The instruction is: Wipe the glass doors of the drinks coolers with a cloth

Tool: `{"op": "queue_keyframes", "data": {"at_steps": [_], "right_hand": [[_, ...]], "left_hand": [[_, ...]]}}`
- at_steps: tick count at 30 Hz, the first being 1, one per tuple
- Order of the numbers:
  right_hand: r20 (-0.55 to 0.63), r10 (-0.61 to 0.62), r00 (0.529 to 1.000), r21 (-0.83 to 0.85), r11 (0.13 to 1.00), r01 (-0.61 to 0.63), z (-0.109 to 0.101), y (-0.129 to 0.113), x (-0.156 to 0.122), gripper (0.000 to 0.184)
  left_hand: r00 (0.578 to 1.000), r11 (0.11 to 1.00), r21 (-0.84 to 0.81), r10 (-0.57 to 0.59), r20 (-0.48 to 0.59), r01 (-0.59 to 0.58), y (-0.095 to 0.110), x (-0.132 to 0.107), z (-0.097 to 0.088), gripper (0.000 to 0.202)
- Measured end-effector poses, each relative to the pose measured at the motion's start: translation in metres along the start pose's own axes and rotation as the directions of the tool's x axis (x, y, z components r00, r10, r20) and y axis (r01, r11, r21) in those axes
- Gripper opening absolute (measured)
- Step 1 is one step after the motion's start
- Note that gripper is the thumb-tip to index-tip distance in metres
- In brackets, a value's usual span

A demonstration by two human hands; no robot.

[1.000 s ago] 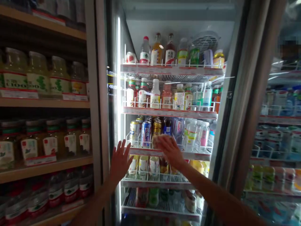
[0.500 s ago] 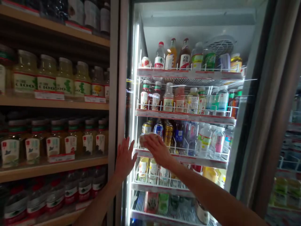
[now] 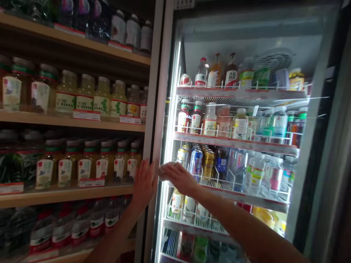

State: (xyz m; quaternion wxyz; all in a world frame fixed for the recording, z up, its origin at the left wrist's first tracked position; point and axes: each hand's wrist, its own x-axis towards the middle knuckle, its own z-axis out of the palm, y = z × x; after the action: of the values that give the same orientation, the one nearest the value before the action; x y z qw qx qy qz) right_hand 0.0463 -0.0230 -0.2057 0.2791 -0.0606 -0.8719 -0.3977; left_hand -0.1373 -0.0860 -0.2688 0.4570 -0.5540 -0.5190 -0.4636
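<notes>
My left hand (image 3: 145,182) lies flat, fingers spread, against the left frame (image 3: 157,109) of a lit drinks fridge. My right hand (image 3: 179,179) reaches across at the level of the third shelf and presses a small pale cloth (image 3: 162,171) against the fridge's left edge, just right of my left hand. Only a bit of the cloth shows beyond my fingertips. Behind my right hand stand drink cans (image 3: 195,162) on a wire shelf (image 3: 241,197).
Wooden shelves (image 3: 68,122) on the left carry rows of yellow juice bottles (image 3: 85,96) and, lower down, water bottles (image 3: 65,226). Inside the fridge are several wire shelves of bottles (image 3: 231,75) and cans. A dark door frame (image 3: 326,146) stands on the right.
My right hand with the cloth has slid left from in front of the cans to the fridge's left edge. The view has swung left. My left hand has stayed on the frame.
</notes>
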Motion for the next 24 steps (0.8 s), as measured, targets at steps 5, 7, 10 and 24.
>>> {"op": "queue_keyframes", "data": {"at_steps": [5,7,10,24], "right_hand": [[-0.172,0.340,0.925,-0.075,0.932,-0.356,-0.023,0.049,0.038,0.050],[-0.155,0.213,0.965,-0.103,0.968,-0.230,-0.030,0.058,0.041,0.048],[-0.116,0.102,0.988,-0.133,0.984,-0.117,-0.042,0.069,0.042,0.046],[-0.314,0.435,0.844,-0.224,0.830,-0.511,-0.088,0.119,0.019,0.048]], "left_hand": [[1.000,1.000,-0.026,0.017,-0.017,-0.017,0.007,0.029,-0.002,0.059],[0.999,0.999,-0.031,0.031,-0.032,-0.032,0.011,0.043,-0.001,0.058],[0.997,0.998,-0.037,0.053,-0.055,-0.055,0.017,0.063,0.000,0.057],[0.985,0.985,-0.149,0.066,-0.157,-0.089,0.052,0.125,0.021,0.054]]}}
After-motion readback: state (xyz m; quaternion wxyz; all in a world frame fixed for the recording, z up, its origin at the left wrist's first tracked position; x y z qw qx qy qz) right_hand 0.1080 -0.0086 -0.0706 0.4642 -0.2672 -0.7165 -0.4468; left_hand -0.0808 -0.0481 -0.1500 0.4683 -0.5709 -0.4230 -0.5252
